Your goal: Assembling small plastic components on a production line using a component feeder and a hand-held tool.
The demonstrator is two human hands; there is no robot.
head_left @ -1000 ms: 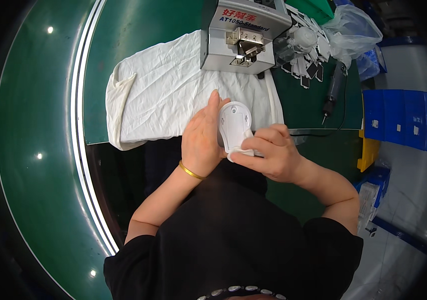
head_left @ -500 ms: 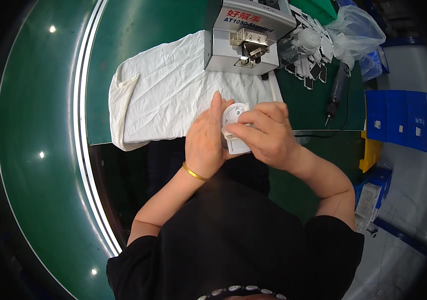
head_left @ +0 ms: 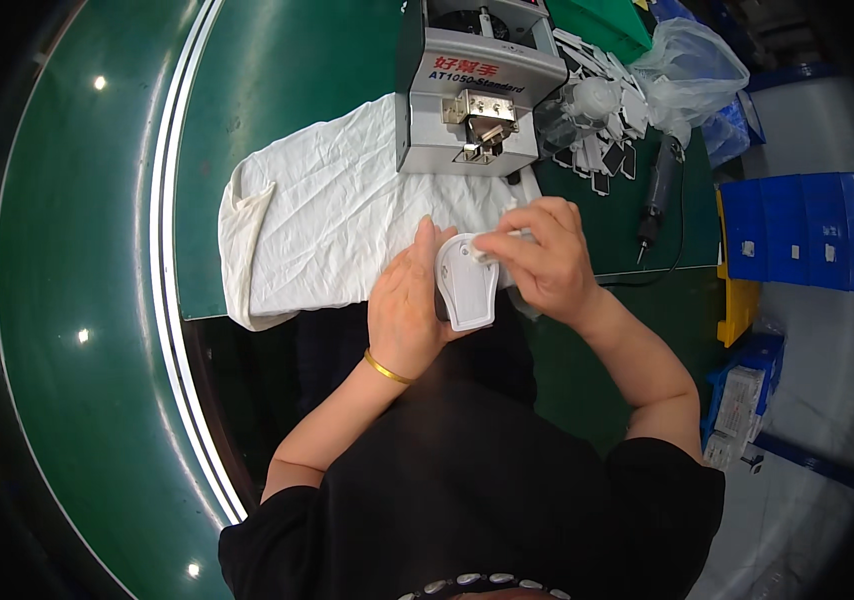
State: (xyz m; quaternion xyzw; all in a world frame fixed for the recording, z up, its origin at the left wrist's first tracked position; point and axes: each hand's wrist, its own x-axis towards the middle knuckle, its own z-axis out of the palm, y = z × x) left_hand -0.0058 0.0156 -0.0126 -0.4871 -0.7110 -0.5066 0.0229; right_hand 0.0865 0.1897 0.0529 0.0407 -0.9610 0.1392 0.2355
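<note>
My left hand (head_left: 405,305) is closed around the side of a shallow white plastic housing (head_left: 465,285), broad and rounded at its far end and narrower toward me. The housing's hollow face is turned up. Pinched in my right hand (head_left: 555,262) is a small white wad, seemingly cloth (head_left: 485,251), at the far right rim of the housing. Part of this wad is hidden behind the fingers. Beneath and beyond both hands, a larger white cloth (head_left: 327,215) lies wrinkled on the green table (head_left: 247,90).
A grey boxy machine (head_left: 417,130) with a metal front fitting stands on the cloth's far edge. To its right are a heap of white and dark flat parts (head_left: 622,160), a clear plastic bag (head_left: 692,65), a green bin (head_left: 602,28) and a corded electric screwdriver (head_left: 659,190). Blue bins (head_left: 797,240) stand farther right.
My right hand has drawn back from the middle of the housing to its far right rim, baring more of the hollow face. The view has shifted slightly, and the machine appears lower.
</note>
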